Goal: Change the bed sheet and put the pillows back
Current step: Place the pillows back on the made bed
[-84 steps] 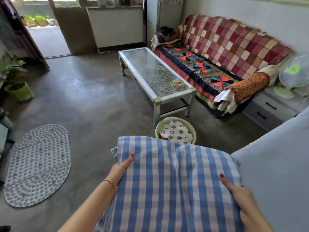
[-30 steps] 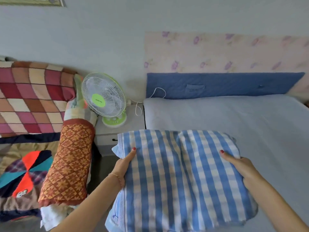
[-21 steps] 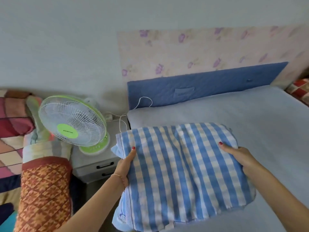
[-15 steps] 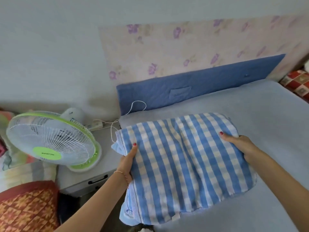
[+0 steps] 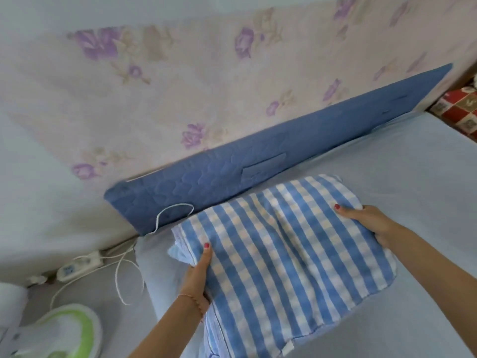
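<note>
both hands gripped the checked pillow (image 5: 281, 257) by its ends, left hand (image 5: 197, 277) and right hand (image 5: 371, 223), thumbs on top; it lay on the bed (image 5: 413, 156) near the blue headboard (image 5: 232, 171).

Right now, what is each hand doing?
Left hand: grips the blue-and-white checked fabric pillow at its left edge.
Right hand: grips the pillow's right edge.

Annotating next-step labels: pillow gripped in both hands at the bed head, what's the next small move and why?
Probably set the checked pillow down against the blue headboard and let go: the left hand and right hand grip its ends over the light sheet.
</note>
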